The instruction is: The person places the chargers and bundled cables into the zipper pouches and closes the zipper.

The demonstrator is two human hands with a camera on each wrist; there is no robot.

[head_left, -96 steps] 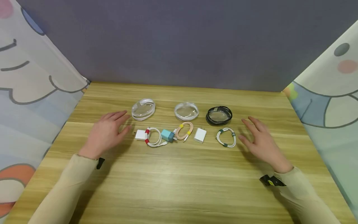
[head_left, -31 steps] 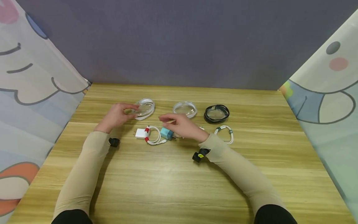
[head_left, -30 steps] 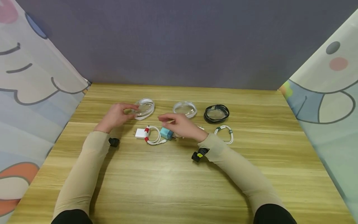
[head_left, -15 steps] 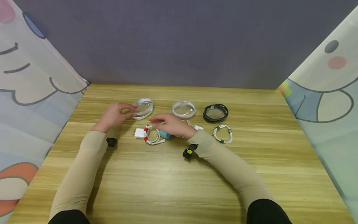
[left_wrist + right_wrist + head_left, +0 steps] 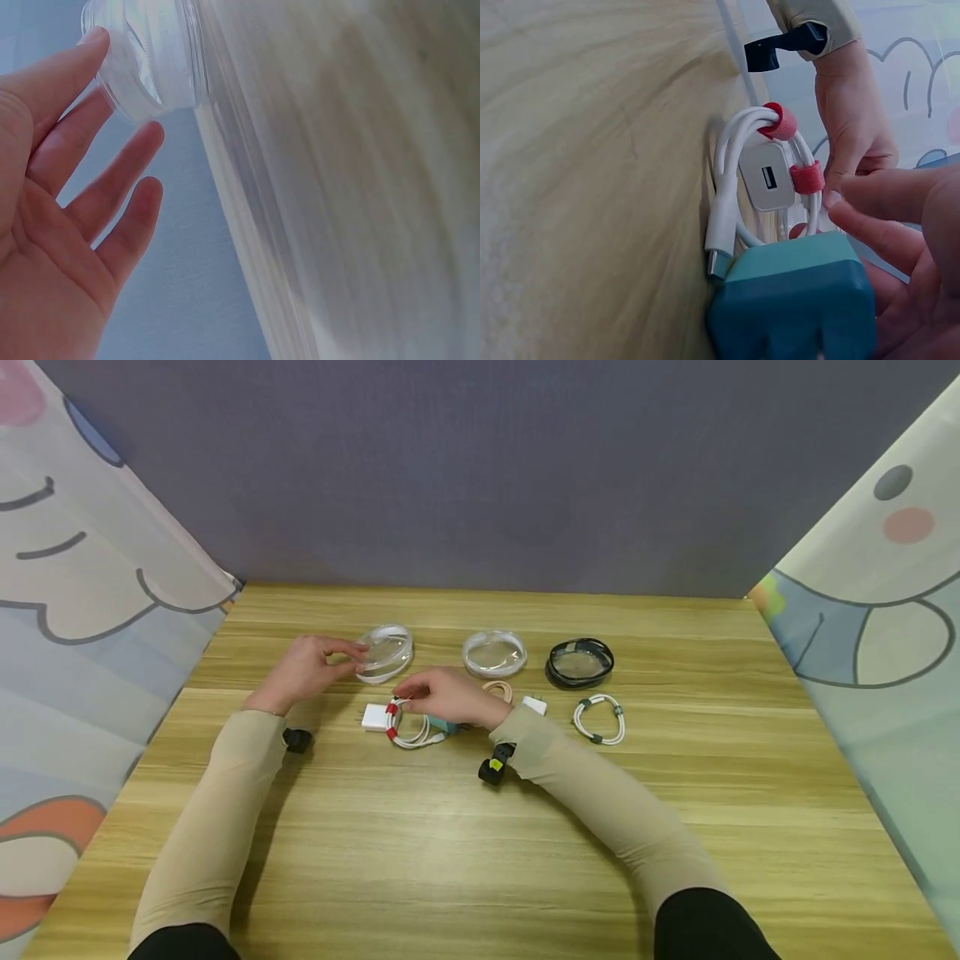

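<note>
My left hand (image 5: 303, 670) is at the left edge of a clear round pouch with white trim (image 5: 393, 660). In the left wrist view its thumb and forefinger pinch the pouch rim (image 5: 150, 60), while the other fingers are spread. My right hand (image 5: 450, 695) is over a coiled white charging cable with red straps (image 5: 412, 743). Its thumb and fingers are apart beside the coil in the right wrist view, with no clear grip on it. A white charger (image 5: 373, 718) lies beside the cable. The teal plug adapter (image 5: 795, 292) is under the right hand, partly hidden in the head view.
Another clear pouch with white trim (image 5: 495, 670) and one with black trim (image 5: 577, 681) stand farther right. A tan cable (image 5: 498, 687), a white charger (image 5: 534, 704) and a white cable with green straps (image 5: 611, 739) lie before them. A grey panel (image 5: 495, 477) borders the wooden table.
Both hands came inward from the table's sides. My left hand reached the white-trimmed pouch and stayed. My right hand kept moving left, past the teal adapter to the red-strapped cable.
</note>
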